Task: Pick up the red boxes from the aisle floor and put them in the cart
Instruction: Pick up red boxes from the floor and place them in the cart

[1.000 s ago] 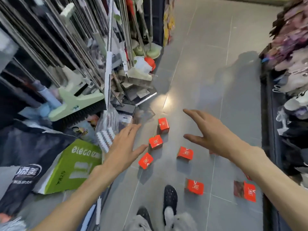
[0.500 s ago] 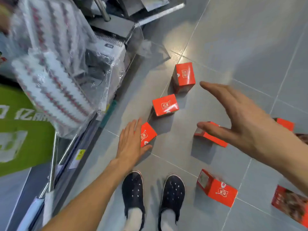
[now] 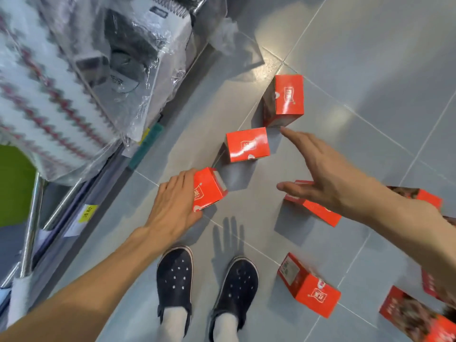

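Note:
Several red boxes lie scattered on the grey tiled floor. My left hand (image 3: 172, 206) rests on the nearest left box (image 3: 211, 187), fingers laid over its left side and thumb at its lower corner. My right hand (image 3: 325, 176) hovers open with fingers spread, its fingertips close to the base of the far upright box (image 3: 287, 97). A middle box (image 3: 248, 144) sits between both hands. Another box (image 3: 320, 213) lies partly hidden under my right hand. One more box (image 3: 311, 287) lies by my right foot, and others (image 3: 414, 317) sit at the right edge. No cart is recognisable.
Plastic-wrapped goods (image 3: 74, 82) bulge from the low shelf on the left, above a metal rail (image 3: 32, 218). A green bag (image 3: 14, 183) shows at the far left. My feet in dark clogs (image 3: 175, 280) stand just behind the boxes.
The view has dropped closer to the floor. My left hand slid forward onto the nearest box. My right hand reached further out toward the far box.

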A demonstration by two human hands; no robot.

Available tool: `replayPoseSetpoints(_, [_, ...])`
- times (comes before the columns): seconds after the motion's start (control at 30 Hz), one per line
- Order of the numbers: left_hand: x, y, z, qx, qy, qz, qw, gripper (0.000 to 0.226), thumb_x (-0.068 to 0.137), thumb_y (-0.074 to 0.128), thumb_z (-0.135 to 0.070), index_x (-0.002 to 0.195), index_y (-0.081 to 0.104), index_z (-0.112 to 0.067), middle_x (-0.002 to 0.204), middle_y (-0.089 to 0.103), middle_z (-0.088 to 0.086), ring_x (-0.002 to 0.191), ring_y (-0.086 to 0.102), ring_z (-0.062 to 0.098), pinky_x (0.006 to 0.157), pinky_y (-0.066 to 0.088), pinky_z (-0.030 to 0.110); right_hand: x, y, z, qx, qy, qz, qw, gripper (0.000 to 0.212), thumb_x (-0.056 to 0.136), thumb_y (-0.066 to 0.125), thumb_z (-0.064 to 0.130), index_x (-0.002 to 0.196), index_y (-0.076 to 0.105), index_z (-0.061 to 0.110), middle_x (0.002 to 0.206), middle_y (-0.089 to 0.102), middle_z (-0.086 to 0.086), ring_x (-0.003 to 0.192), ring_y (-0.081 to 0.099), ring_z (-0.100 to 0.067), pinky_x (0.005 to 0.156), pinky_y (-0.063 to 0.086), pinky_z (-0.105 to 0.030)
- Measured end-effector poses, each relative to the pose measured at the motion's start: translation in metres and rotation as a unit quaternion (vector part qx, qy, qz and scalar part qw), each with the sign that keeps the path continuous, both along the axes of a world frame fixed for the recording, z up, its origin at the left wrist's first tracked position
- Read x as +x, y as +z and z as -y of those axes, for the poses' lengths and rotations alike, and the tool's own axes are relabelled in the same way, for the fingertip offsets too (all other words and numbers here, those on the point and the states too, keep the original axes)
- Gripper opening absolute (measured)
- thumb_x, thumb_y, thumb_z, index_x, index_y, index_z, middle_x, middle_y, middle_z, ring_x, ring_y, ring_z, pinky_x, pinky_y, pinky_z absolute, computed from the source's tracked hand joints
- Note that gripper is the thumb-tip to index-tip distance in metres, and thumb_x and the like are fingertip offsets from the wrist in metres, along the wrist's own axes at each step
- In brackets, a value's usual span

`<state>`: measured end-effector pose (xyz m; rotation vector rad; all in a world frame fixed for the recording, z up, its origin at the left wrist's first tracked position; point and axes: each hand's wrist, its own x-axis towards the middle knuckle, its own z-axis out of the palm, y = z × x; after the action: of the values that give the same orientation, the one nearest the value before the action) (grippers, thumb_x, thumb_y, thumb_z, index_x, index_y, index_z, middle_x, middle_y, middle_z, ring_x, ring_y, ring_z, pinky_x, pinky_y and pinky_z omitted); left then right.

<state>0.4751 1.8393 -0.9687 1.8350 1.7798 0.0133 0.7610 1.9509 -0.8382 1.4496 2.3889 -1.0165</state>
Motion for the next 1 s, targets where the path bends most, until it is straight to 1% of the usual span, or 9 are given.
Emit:
replayPoseSetpoints(0.17, [-0.021, 0.017, -0.003, -0.009, 0.009, 0.015, 1.000, 0.092, 0.066, 0.080, -0.034, 0.141, 0.031, -0.015, 0.125, 0.053, 0.007, 0.109, 0.053, 0.029, 0.088, 0.041, 0.040, -0.023, -0.073, -0.038, 0.033, 0.054, 0.021, 0.998, 0.105, 0.077, 0.081, 0.044, 0.155, 0.018, 0.013, 0.155, 0.033, -0.014, 0.140, 0.034, -0.032, 0.112, 0.036, -0.047])
replayPoseSetpoints(0.37, [-0.050, -0.014, 0.009, 0.004, 0.025, 0.061, 0.998, 0.092, 0.072, 0.077, -0.050, 0.145, 0.028, -0.028, 0.134, 0.047, -0.005, 0.116, 0.049, 0.016, 0.094, 0.036, 0.033, -0.040, -0.181, -0.058, 0.075, 0.118, 0.104, 0.985, 0.119, 0.069, 0.083, 0.048, 0.156, 0.012, 0.011, 0.157, 0.028, -0.016, 0.146, 0.023, -0.036, 0.117, 0.027, -0.053])
replayPoseSetpoints(0.43, [-0.059, -0.023, 0.016, -0.002, 0.033, 0.065, 0.997, 0.094, 0.072, 0.078, -0.052, 0.146, 0.025, -0.030, 0.135, 0.048, -0.005, 0.117, 0.049, 0.016, 0.097, 0.037, 0.035, -0.046, -0.199, -0.056, 0.097, 0.129, 0.119, 0.980, 0.113, 0.066, 0.084, 0.046, 0.153, 0.023, 0.008, 0.150, 0.038, -0.015, 0.141, 0.032, -0.037, 0.113, 0.031, -0.053])
replayPoseSetpoints(0.5, [-0.064, -0.026, 0.022, -0.013, 0.052, 0.069, 0.996, 0.095, 0.071, 0.079, -0.053, 0.146, 0.026, -0.029, 0.135, 0.050, -0.003, 0.116, 0.051, 0.018, 0.098, 0.040, 0.039, -0.053, -0.204, -0.056, 0.128, 0.119, 0.123, 0.977, 0.098, 0.063, 0.086, 0.036, 0.142, 0.039, 0.006, 0.133, 0.052, -0.015, 0.123, 0.047, -0.038, 0.101, 0.040, -0.049])
replayPoseSetpoints(0.57, [-0.068, -0.022, 0.024, -0.025, 0.064, 0.070, 0.995, 0.093, 0.071, 0.079, -0.051, 0.145, 0.027, -0.028, 0.131, 0.051, -0.002, 0.114, 0.052, 0.020, 0.096, 0.042, 0.041, -0.058, -0.198, -0.056, 0.126, 0.099, 0.127, 0.979, 0.083, 0.063, 0.085, 0.035, 0.131, 0.045, 0.008, 0.118, 0.057, -0.013, 0.105, 0.052, -0.036, 0.089, 0.044, -0.046])
replayPoseSetpoints(0.67, [-0.067, 0.001, 0.017, -0.025, 0.059, 0.074, 0.995, 0.088, 0.070, 0.078, -0.048, 0.141, 0.031, -0.028, 0.128, 0.052, -0.004, 0.110, 0.052, 0.021, 0.092, 0.043, 0.041, -0.050, -0.162, -0.054, 0.116, 0.057, 0.119, 0.984, 0.079, 0.064, 0.079, 0.051, 0.123, 0.048, 0.010, 0.110, 0.058, -0.011, 0.095, 0.054, -0.036, 0.084, 0.045, -0.045])
replayPoseSetpoints(0.77, [-0.058, 0.047, -0.001, -0.008, 0.049, 0.076, 0.996, 0.085, 0.069, 0.077, -0.046, 0.141, 0.033, -0.028, 0.128, 0.052, -0.006, 0.111, 0.051, 0.021, 0.089, 0.038, 0.036, -0.036, -0.090, -0.057, 0.114, 0.036, 0.090, 0.989, 0.083, 0.062, 0.069, 0.063, 0.123, 0.047, 0.011, 0.111, 0.058, -0.009, 0.097, 0.054, -0.034, 0.081, 0.048, -0.045])
replayPoseSetpoints(0.87, [-0.042, 0.122, -0.030, 0.014, 0.040, 0.081, 0.996, 0.085, 0.070, 0.075, -0.049, 0.142, 0.033, -0.030, 0.127, 0.051, -0.009, 0.109, 0.050, 0.016, 0.089, 0.037, 0.033, -0.021, 0.014, -0.069, 0.112, 0.018, 0.092, 0.989, 0.090, 0.063, 0.069, 0.064, 0.134, 0.040, 0.017, 0.118, 0.059, -0.005, 0.100, 0.053, -0.031, 0.084, 0.049, -0.047])
replayPoseSetpoints(1.0, [-0.028, 0.250, -0.071, 0.049, 0.030, 0.105, 0.993, 0.088, 0.070, 0.073, -0.054, 0.143, 0.030, -0.031, 0.126, 0.049, -0.009, 0.111, 0.049, 0.016, 0.092, 0.042, 0.037, -0.003, 0.174, -0.086, 0.125, 0.009, 0.088, 0.988, 0.094, 0.064, 0.058, 0.077, 0.136, 0.039, 0.021, 0.121, 0.058, 0.001, 0.102, 0.051, -0.025, 0.088, 0.048, -0.043])
